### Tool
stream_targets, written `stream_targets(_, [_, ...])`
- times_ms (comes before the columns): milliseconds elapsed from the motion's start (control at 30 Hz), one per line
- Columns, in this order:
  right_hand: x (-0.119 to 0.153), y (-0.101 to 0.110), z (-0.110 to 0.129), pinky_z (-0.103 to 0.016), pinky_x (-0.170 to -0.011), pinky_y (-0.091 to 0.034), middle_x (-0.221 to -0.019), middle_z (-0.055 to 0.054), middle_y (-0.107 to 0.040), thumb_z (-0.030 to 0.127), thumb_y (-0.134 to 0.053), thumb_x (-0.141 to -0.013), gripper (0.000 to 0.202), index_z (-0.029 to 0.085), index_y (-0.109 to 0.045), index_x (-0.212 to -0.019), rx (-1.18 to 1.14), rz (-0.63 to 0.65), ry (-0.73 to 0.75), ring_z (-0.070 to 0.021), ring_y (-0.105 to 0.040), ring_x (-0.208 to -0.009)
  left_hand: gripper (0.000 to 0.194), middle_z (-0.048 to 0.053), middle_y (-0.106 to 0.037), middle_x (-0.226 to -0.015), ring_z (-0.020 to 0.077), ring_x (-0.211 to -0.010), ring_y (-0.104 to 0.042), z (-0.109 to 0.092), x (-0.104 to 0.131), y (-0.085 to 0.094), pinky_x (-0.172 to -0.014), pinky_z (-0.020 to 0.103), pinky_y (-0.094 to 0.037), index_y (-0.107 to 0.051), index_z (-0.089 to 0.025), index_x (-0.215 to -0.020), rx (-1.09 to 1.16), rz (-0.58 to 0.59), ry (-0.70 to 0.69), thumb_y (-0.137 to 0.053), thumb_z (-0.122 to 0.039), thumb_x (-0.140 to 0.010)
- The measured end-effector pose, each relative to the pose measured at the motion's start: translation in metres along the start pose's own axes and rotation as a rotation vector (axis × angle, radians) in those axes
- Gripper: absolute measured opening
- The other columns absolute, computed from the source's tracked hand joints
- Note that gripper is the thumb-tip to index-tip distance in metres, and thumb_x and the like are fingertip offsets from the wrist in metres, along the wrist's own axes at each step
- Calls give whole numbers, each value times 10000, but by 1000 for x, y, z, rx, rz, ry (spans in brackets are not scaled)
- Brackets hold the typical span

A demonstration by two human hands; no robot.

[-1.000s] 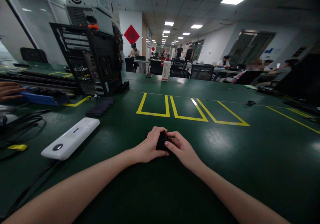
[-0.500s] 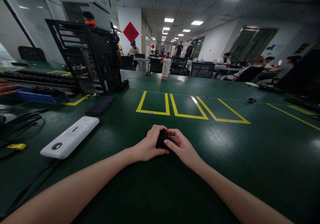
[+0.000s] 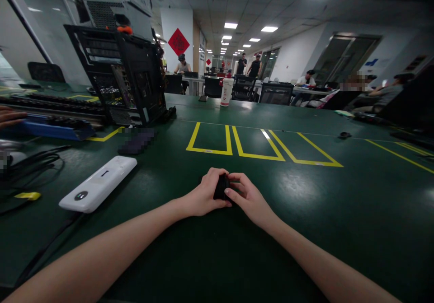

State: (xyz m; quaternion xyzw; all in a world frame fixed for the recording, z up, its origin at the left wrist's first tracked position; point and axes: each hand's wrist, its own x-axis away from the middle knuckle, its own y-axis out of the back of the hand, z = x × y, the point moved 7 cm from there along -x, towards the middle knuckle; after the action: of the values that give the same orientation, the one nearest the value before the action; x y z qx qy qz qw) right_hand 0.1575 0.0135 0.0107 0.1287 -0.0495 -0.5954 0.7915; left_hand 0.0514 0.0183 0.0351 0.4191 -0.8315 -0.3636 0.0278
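Grip, left hand [image 3: 207, 192]: curled around a small black object [image 3: 220, 188], fingers over the top, thumb on the near side, closed on it. Grip, right hand [image 3: 249, 198]: thumb and fingertips pinched in at the object's right end, touching it. Object sits between the two hands, low over the green surface [image 3: 217, 258]; can't tell if it touches down. Mostly covered by fingers, so exact type unclear.

Around it: yellow tape outlines [image 3: 209, 151] on the surface just past the hands. White bottle [image 3: 226, 93] with red top stands upright farther back. Left of the hands, well apart: white elongated device [image 3: 98, 184], lying flat, dark cable [image 3: 47, 244] at its near end. Behind that, open black PC case [image 3: 135, 79] upright. Far left, co-worker's hand [image 3: 10, 116] beside a blue tray [image 3: 57, 128].
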Motion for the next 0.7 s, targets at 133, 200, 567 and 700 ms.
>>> stream_targets(133, [2, -2, 1, -382, -885, -445, -1047, -33, -510, 239, -509, -783, 230, 222, -459, -1008, -23, 48, 13, -188, -506, -1038, 586, 64, -394, -1134, 242, -1043, -429, 3, -1, -2, -905, 441, -381, -330, -243, -1164, -19, -16, -5, -648, -253, -672])
stream_targets(200, [2, -4, -1, -365, -865, -461, -1019, -20, -517, 220, -525, -773, 231, 231, -452, -992, -72, 90, 28, -177, -524, -1013, 600, 69, -388, -1135, 241, -1046, -422, 5, -1, -3, -912, 436, -375, -322, -233, -1164, -32, -29, -9, -653, -258, -664])
stream_targets(567, [-1, 2, -2, -373, -890, -445, -1057, -19, -503, 239, -517, -779, 226, 240, -470, -1001, -8, -13, 17, -177, -503, -1038, 594, 59, -387, -1136, 234, -1035, -434, 10, -2, -4, -892, 426, -393, -324, -245, -1162, 3, -31, 1, -653, -261, -668])
stream_targets(700, [1, -1, -1, -368, -897, -439, -1047, -20, -511, 228, -521, -778, 220, 233, -472, -992, -43, 37, 8, -176, -506, -1040, 596, 60, -386, -1147, 248, -1038, -436, 9, -1, -4, -882, 445, -394, -322, -260, -1166, 5, -16, 16, -651, -267, -669])
